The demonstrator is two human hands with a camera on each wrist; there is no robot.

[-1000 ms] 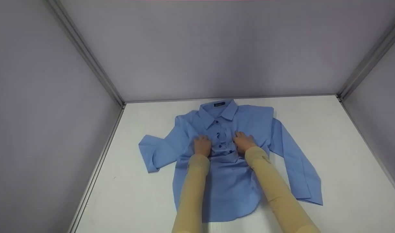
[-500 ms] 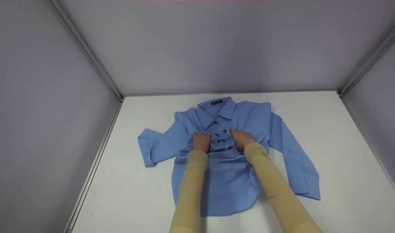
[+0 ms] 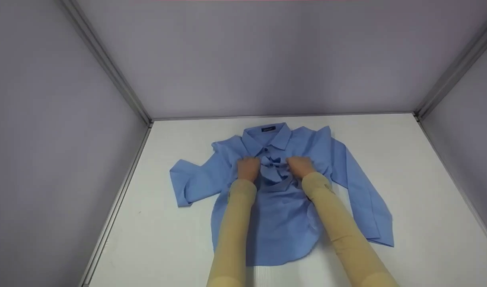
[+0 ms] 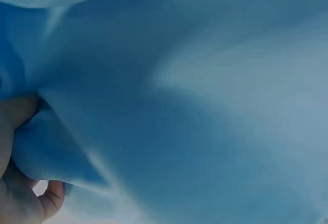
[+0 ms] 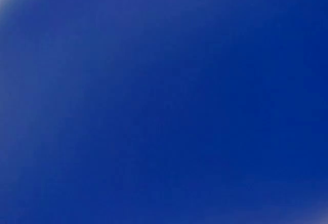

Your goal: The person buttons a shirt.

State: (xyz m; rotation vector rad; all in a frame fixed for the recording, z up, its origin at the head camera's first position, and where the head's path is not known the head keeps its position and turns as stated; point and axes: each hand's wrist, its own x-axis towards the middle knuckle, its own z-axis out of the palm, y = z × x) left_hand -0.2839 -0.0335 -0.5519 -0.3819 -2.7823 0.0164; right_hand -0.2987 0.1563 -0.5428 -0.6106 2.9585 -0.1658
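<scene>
A blue long-sleeved shirt [image 3: 279,227] lies face up in the head view, its collar [image 3: 281,137] toward the back wall. My left hand [image 3: 248,169] grips the cloth on the left of the chest; in the left wrist view, thumb and fingers [image 4: 51,198] curl round a fold of it. On the chest's other side my right hand [image 3: 300,166] grips the fabric too. Between both hands the button front [image 3: 274,171] is bunched and raised in folds. Blue cloth fills the right wrist view, so the right fingertips are hidden there.
The shirt lies on a white table [image 3: 148,247]. Grey panels close it in at the left, back [image 3: 283,59] and right. One sleeve [image 3: 195,181] is bent at the left; the other [image 3: 361,195] stretches toward the front right.
Both hands have moved slightly toward the collar and lifted the chest cloth. The front between them has bunched up, covering the lower buttons. The right shoulder of the shirt has been pulled inward.
</scene>
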